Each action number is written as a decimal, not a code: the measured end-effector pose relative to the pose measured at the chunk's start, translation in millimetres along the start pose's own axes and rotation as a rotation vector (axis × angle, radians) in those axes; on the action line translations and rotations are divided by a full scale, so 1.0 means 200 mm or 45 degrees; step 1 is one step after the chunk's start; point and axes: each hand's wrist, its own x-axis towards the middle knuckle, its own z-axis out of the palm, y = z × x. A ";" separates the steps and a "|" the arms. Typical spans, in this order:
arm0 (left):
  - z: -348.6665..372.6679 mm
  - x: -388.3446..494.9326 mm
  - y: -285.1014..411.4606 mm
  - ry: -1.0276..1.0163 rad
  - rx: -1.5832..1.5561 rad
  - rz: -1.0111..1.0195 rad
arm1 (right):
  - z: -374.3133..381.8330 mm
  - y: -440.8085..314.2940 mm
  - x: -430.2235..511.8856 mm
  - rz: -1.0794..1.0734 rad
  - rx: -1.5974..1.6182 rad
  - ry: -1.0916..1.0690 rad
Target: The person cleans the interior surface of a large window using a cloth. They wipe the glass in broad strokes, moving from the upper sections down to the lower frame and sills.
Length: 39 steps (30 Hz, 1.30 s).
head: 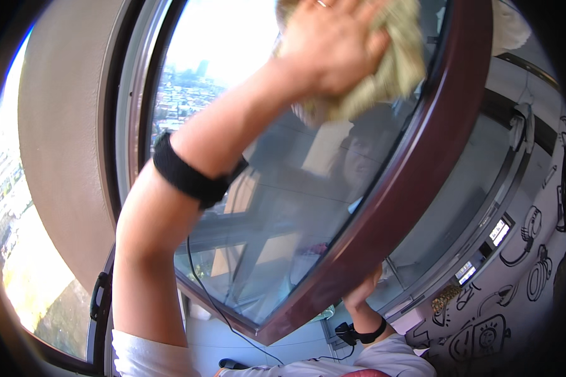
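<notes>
My left hand (pixel 335 49) presses a yellow-green cloth (pixel 398 61) against the upper part of a window pane (pixel 283 207). The hand is slightly blurred, its thumb lies on the cloth, and a ring shows on one finger. The pane sits in a dark red-brown sash frame (pixel 405 198) that is swung open. My right hand (pixel 365 287) is at the lower right edge of this frame, with its fingers partly hidden behind it. Black bands are strapped round my left forearm and my right wrist. Reflections show in the glass.
A thin black cable (pixel 207 293) hangs in front of the pane. At the left stand the outer window frame with a black handle (pixel 98 296) and a beige wall (pixel 61 141), with buildings far below outside. A wall with black drawings (pixel 490 330) is at the right.
</notes>
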 end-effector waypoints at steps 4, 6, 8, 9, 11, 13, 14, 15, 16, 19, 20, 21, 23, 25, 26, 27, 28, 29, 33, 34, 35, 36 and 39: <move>-0.14 -0.26 0.34 -0.147 -0.249 0.102 | 0.04 -0.06 0.04 0.358 0.567 0.106; -0.22 -0.40 0.37 -0.369 -0.416 0.050 | 0.05 -0.07 0.04 0.376 0.600 0.143; -0.23 -0.45 0.39 -0.417 -0.481 0.033 | 0.05 -0.06 0.04 0.417 0.648 0.183; -0.21 -0.42 0.40 -0.341 -0.496 0.015 | 0.04 -0.04 0.03 0.370 0.615 0.146; -0.13 -0.26 0.43 -0.128 -0.615 -0.034 | 0.03 -0.01 0.00 0.364 0.534 0.027; -0.03 0.02 0.50 0.061 -0.583 -0.078 | 0.02 0.03 -0.03 -0.019 0.043 0.004; -0.02 0.18 0.50 0.007 -0.629 -0.120 | 0.02 0.03 -0.05 -0.179 -0.168 0.007; 0.00 0.32 0.52 0.212 -0.698 -0.163 | 0.02 0.03 -0.05 -0.158 -0.264 -0.034; 0.00 0.44 0.51 0.201 -0.643 -0.196 | 0.01 0.02 -0.06 -0.128 -0.318 -0.071; -0.03 0.67 0.47 -0.045 -0.492 -0.386 | 0.02 -0.03 -0.03 0.046 -0.135 -0.072; -0.02 0.65 0.49 0.049 -0.504 -0.353 | 0.02 -0.06 -0.01 0.217 0.191 -0.029; -0.02 0.63 0.50 0.053 -0.517 -0.350 | 0.03 -0.09 0.01 0.360 0.485 0.011; -0.02 0.55 0.52 -0.030 -0.547 -0.361 | 0.04 -0.14 0.06 0.382 0.537 0.018; -0.01 0.47 0.54 -0.053 -0.564 -0.328 | 0.05 -0.18 0.09 0.393 0.508 0.021; -0.01 0.36 0.58 0.072 -0.587 -0.274 | 0.05 -0.19 0.10 0.435 0.578 0.031; -0.01 0.26 0.60 0.224 -0.622 -0.219 | 0.05 -0.19 0.09 0.459 0.646 0.061; -0.03 0.17 0.63 0.317 -0.653 -0.185 | 0.05 -0.19 0.08 0.490 0.730 0.063; -0.05 0.06 0.66 0.313 -0.688 -0.182 | 0.05 -0.17 0.06 0.533 0.743 0.113; -0.12 -0.37 0.77 -0.029 -0.753 -0.222 | 0.05 -0.05 -0.03 0.566 0.763 0.193; -0.16 -0.47 0.79 -0.121 -0.785 -0.244 | 0.06 -0.02 -0.05 0.450 0.728 0.220; -0.20 -0.56 0.81 -0.214 -0.816 -0.265 | 0.06 0.01 -0.06 0.468 0.727 0.236; -0.25 -0.64 0.83 -0.239 -0.849 -0.285 | 0.05 0.03 -0.07 0.457 0.750 0.225; -0.30 -0.75 0.81 -0.370 -0.797 -0.225 | 0.05 0.05 -0.06 0.450 0.807 0.220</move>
